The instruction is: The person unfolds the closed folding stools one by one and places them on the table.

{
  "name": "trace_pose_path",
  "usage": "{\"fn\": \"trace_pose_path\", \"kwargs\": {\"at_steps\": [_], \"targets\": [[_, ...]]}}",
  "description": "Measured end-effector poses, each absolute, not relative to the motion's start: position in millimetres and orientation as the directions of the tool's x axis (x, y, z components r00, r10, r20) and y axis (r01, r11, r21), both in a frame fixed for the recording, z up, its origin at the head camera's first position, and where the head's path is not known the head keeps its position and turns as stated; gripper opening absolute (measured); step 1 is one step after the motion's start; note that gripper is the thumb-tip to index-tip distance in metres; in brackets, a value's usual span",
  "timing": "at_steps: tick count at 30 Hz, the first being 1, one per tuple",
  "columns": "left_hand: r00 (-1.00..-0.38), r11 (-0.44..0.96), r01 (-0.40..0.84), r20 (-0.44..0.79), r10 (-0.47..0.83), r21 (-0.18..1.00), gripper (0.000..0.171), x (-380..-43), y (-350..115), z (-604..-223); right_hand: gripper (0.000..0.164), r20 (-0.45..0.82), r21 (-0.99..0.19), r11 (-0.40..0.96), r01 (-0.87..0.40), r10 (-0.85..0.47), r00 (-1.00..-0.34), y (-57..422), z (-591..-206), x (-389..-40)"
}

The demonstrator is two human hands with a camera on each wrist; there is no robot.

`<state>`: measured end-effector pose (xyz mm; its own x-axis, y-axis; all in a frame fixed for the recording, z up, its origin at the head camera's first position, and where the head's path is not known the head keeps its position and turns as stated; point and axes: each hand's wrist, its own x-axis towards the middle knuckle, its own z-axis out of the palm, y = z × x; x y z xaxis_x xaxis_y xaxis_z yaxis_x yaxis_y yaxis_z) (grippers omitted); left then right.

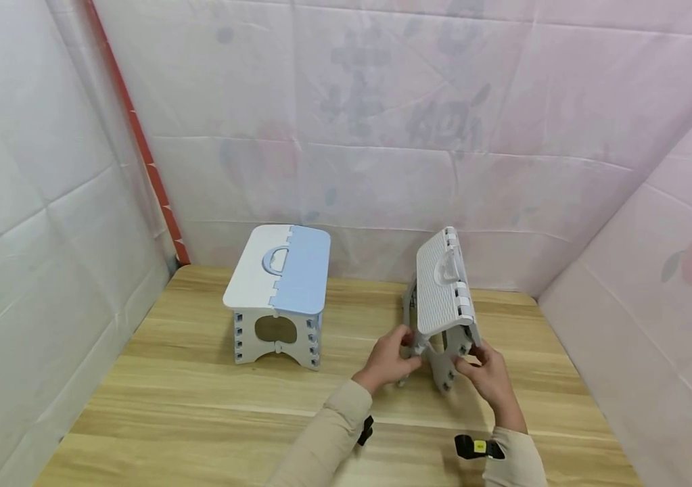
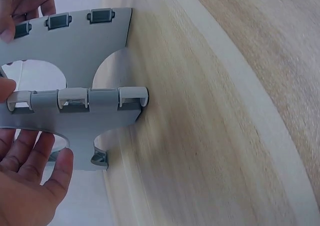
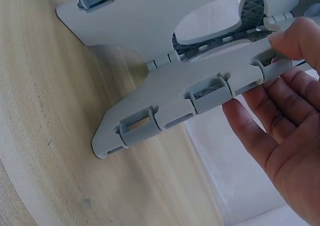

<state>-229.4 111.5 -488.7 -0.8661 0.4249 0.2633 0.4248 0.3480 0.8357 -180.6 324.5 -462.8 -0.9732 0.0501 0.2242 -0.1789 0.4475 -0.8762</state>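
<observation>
A grey folding step stool [image 1: 437, 284] stands half folded at the right of the table in the head view, its ribbed top bent along the middle with the handle at the crease. My left hand [image 1: 389, 358] grips the hinged edge of its left leg; in the left wrist view thumb and fingers lie on either side of the leg panel [image 2: 75, 108]. On the other side my right hand [image 1: 492, 377] pinches the right leg edge, thumb on one face and fingers on the other, beside the slotted hinges [image 3: 207, 90]. The end panel between the legs is folded inward.
A second folding stool [image 1: 279, 270], white and blue, stands fully opened on the table to the left. The wood-grain table [image 1: 199, 406] ends at a back wall covered in pale patterned sheeting [image 1: 370, 169]. Similar sheeting hangs at both sides.
</observation>
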Motion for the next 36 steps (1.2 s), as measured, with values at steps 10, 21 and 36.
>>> {"fn": "trace_pose_path", "kwargs": {"at_steps": [10, 21, 36], "targets": [[-0.865, 0.342, 0.427, 0.269, 0.423, 0.837, 0.033, -232, 107, -490, 0.042, 0.189, -0.932, 0.327, -0.155, 0.077, -0.979, 330, -464, -181], [-0.877, 0.361, 0.406, 0.246, 0.414, 0.84, 0.035, -234, 100, -488, 0.035, 0.179, -0.952, 0.258, -0.162, 0.045, -0.983, 339, -467, -182], [-0.884, 0.358, 0.383, 0.226, 0.408, 0.852, 0.036, -239, 93, -488, 0.027, 0.154, -0.965, 0.222, -0.138, 0.054, -0.987, 348, -468, -191]]}}
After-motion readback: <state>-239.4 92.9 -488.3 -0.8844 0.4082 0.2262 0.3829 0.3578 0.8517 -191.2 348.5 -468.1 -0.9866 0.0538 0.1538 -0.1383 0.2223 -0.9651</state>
